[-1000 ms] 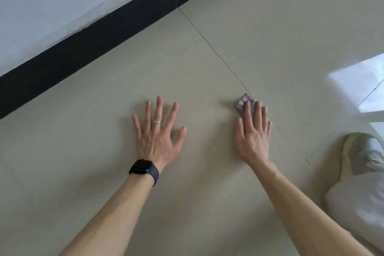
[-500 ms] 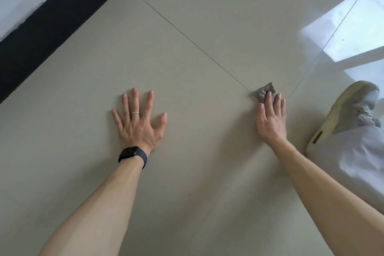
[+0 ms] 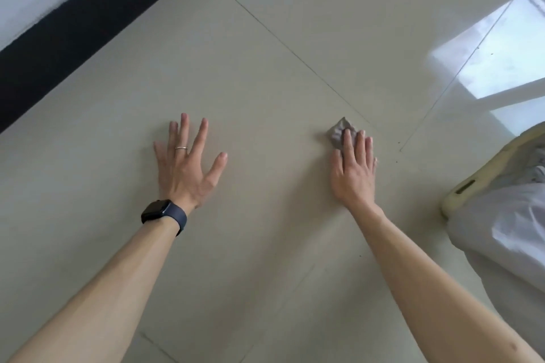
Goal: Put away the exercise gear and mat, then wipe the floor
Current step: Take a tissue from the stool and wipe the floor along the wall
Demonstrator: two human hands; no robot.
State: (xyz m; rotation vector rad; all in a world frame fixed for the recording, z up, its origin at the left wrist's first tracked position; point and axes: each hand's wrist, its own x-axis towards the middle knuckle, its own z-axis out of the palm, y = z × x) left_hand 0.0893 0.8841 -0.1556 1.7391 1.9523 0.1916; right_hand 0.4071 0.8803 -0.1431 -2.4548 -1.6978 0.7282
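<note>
R hand flat, pressing cloth on floor | cloth slid back L off seam crossing vs 0.5 s ago | L hand splayed, empty, bracing | wiping ongoing, specks to R remain

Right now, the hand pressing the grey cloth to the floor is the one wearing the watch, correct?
No. The right hand presses the grey cloth to the floor; the watch sits at the wrist of the left hand, as the head view shows.
</note>
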